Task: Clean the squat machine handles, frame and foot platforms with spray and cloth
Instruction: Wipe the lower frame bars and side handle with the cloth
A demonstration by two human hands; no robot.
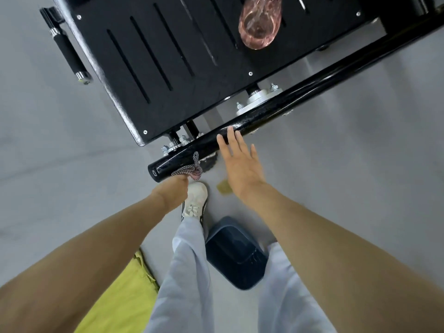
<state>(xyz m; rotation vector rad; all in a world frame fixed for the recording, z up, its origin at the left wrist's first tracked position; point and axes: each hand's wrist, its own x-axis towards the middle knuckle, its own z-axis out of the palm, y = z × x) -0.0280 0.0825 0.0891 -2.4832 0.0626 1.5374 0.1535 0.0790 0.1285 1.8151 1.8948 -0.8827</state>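
Observation:
The squat machine's black slotted foot platform [168,58] fills the upper view. A black frame tube [276,109] runs diagonally below it. My left hand [171,193] grips a black, white and pink patterned cloth [189,168] against the tube's near end; its fingers are hidden beneath. My right hand [240,164] is open, fingers spread, fingertips touching the tube to the right of the cloth. A pink translucent spray bottle [260,22] sits on the platform at the top. A black handle [68,51] with chrome ends sticks out at the upper left.
A dark blue bin [236,252] stands on the grey floor between my legs. My white shoe [195,200] is just below the tube end. Yellow fabric [120,296] lies at the lower left. A small yellow mark [223,187] is on the floor near my right wrist.

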